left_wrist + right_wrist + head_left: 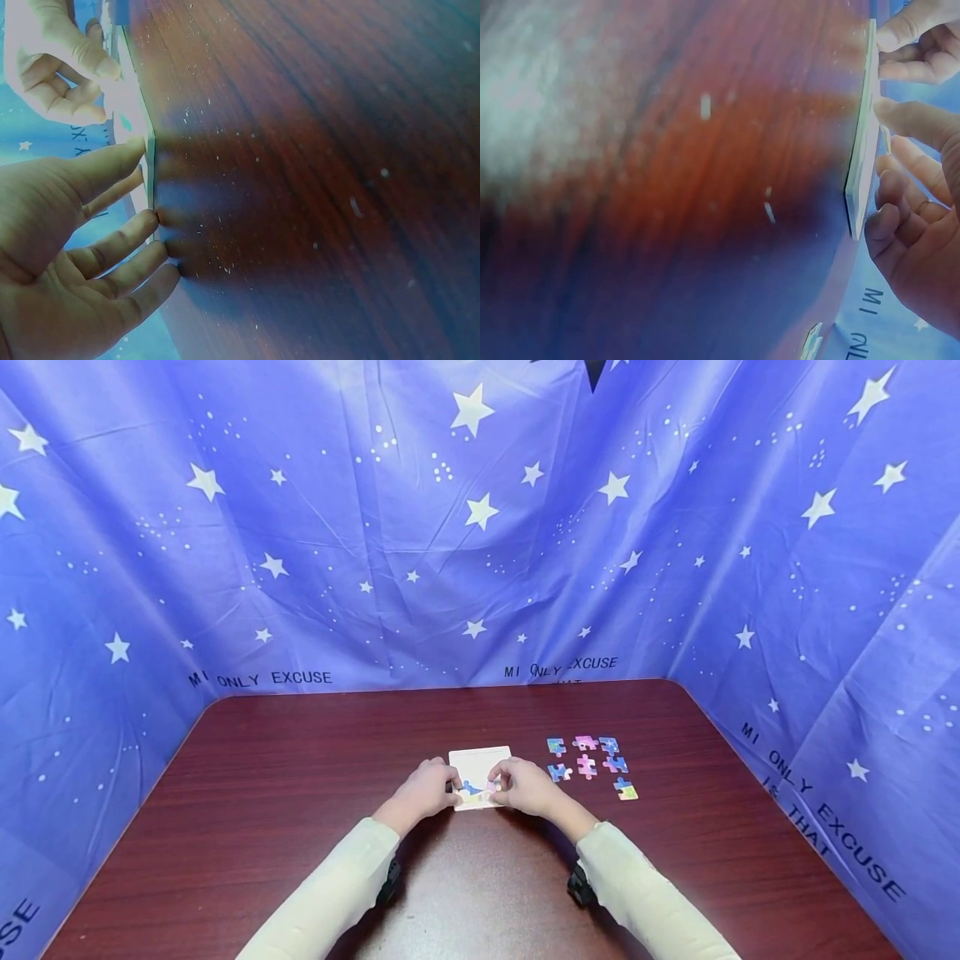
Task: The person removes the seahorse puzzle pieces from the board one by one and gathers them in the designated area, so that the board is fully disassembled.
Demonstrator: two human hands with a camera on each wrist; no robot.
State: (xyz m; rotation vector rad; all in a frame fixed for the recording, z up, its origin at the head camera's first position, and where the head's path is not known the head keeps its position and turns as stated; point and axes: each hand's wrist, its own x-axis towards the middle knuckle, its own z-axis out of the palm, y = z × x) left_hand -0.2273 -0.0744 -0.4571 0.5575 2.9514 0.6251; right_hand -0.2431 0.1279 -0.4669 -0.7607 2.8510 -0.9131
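A white puzzle board lies flat on the table, with blue and yellow puzzle pieces along its near part. My left hand rests at the board's left edge. In the left wrist view, that hand's thumb touches the board near its corner, and its other fingers reach down beside the edge, fairly straight. Over the right side of the board, my right hand pinches a small puzzle piece between thumb and forefinger. The fingers hide part of that piece, which looks pinkish from the head.
Several loose puzzle pieces, pink, blue and yellow, lie on the table to the right of the board. The dark red wooden table stands against a blue curtain with white stars, which encloses its back and sides.
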